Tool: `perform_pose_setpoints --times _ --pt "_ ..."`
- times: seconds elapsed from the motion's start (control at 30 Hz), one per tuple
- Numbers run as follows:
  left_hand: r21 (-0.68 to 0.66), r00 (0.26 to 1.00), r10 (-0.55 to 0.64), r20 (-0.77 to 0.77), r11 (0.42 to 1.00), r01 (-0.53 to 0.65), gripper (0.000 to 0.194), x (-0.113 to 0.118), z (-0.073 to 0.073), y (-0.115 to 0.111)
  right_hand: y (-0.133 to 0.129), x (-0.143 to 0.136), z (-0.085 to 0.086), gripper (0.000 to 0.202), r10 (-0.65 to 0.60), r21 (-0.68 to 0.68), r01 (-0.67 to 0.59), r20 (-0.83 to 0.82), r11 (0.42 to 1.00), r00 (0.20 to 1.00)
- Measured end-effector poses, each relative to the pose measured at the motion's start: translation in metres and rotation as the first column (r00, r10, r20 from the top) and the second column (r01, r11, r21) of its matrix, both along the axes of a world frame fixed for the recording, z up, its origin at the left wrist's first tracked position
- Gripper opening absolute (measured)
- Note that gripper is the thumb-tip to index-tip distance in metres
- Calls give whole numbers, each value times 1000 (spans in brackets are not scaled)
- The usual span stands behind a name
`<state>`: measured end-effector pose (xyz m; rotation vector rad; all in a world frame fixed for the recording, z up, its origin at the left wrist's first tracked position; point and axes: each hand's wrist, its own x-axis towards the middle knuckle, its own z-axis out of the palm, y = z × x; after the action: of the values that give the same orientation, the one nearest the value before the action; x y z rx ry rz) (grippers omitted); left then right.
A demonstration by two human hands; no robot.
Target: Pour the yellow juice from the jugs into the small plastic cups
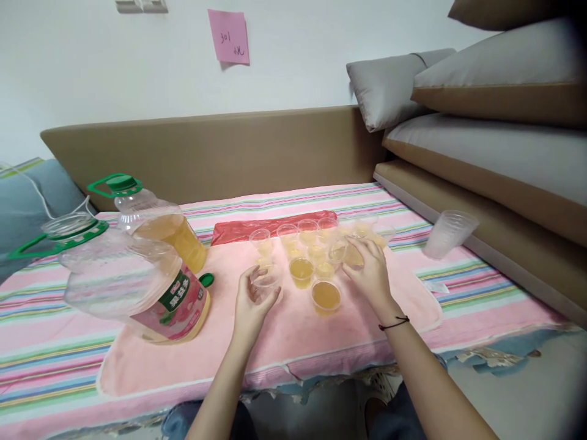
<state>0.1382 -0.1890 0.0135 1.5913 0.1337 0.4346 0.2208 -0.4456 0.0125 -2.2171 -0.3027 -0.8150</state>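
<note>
My left hand (250, 305) curls around a clear plastic cup (266, 276) at the near left of the group, thumb and fingers on its sides. My right hand (370, 272) grips another clear cup (338, 252), tilted with its rim toward the left; yellowish liquid shows by the fingers. Between the hands stand a cup of amber juice (326, 296) and a slightly paler cup (301, 271). Several more clear cups with pale yellow liquid are crowded behind them, partly hidden by my right hand.
Left of the cups, a large open labelled jug (183, 302) stands before a green-capped jug (172, 235). A green cap (206, 280) lies beside them. Red plastic (270, 227) stretches behind the cups on the pink cloth (275, 348). Stacked cups (449, 234) lie tilted by cushions (495, 146).
</note>
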Motion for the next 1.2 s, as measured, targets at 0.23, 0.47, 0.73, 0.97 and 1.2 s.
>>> perform_pose_setpoints --times 0.23,0.47,0.73,0.97,1.2 --pt "11 1000 -6 -9 1000 6 64 -4 -6 5 2 0 3 53 -44 -190 56 67 980 997" --pt "26 1000 -12 -3 1000 12 62 -7 -5 6 2 -2 9 55 0 -303 41 133 952 991" --pt "77 1000 2 -3 997 -2 60 -11 -3 8 10 -3 14 50 43 -449 51 198 892 979" --pt "101 1000 -2 1 995 2 60 -13 -3 6 15 -4 14 41 66 -418 54 268 907 961" --pt "92 1000 -7 -6 996 7 59 -15 -3 4 7 -6 10 51 -101 -309 174 238 935 966"
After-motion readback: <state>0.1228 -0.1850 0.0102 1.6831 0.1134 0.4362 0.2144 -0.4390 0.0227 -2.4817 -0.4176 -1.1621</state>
